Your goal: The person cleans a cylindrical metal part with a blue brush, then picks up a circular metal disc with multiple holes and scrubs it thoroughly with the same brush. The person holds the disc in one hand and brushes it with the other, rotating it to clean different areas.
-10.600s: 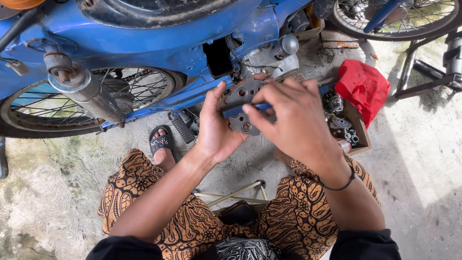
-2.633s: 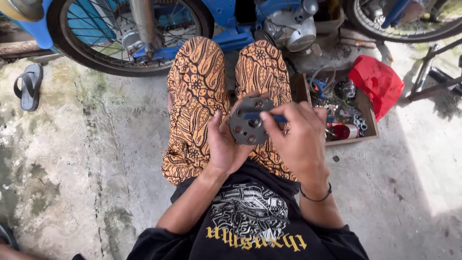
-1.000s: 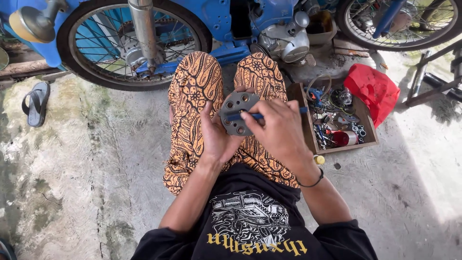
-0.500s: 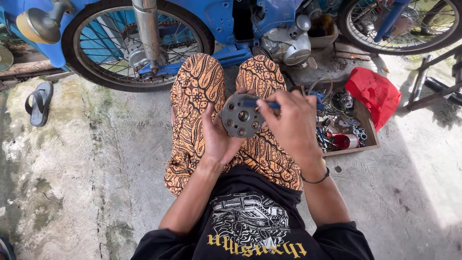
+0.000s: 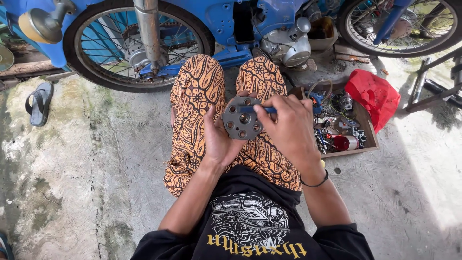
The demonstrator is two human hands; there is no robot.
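My left hand (image 5: 219, 139) holds a round grey metal disc (image 5: 242, 120) with several holes, upright above my lap. My right hand (image 5: 288, 130) grips a slim blue-handled tool (image 5: 257, 110) and presses it across the disc's face. Both hands sit over my orange patterned trousers (image 5: 197, 96). A black band circles my right wrist.
A blue motorbike (image 5: 226, 19) stands ahead, with a spoked wheel (image 5: 134, 43) and a grey engine case (image 5: 288, 45). A wooden box of tools and parts (image 5: 344, 130) sits to my right, a red cloth (image 5: 373, 96) beside it. A sandal (image 5: 39, 102) lies at left on the concrete.
The disc and both hands have stayed over my lap, shifting slightly. My right hand keeps working the blue tool across the disc. Much earlier I sat closer to the bike.
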